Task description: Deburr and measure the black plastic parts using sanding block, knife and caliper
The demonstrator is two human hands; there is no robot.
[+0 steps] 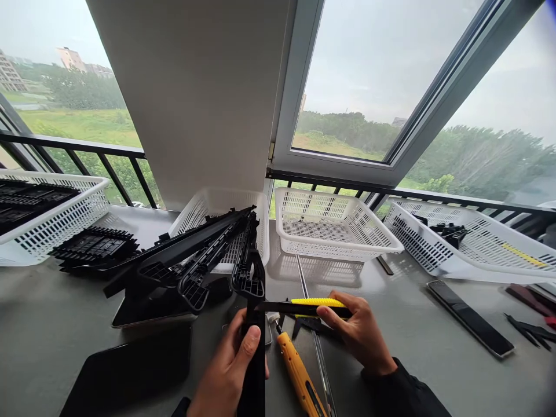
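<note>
My left hand (232, 362) is closed round a long black plastic strip (256, 376), which stands roughly upright in view with its lower end running out of frame. In my right hand (358, 330) is a utility knife (319, 302) with a yellow ribbed handle, its dark blade pointing left. The blade's tip overlaps the strip just above my left thumb; whether they touch I cannot tell. Below the knife lies an orange handheld tool (299, 370) with a slim tip. Beside it runs a long metal rod or ruler (321, 362).
Long black plastic parts (195, 260) lean over a white basket (263, 249). More white baskets stand at the left (65, 217), centre right (343, 250) and right (434, 255). A phone (471, 318) lies at the right; a black ribbed part (98, 246) is at the left. Windows rise behind.
</note>
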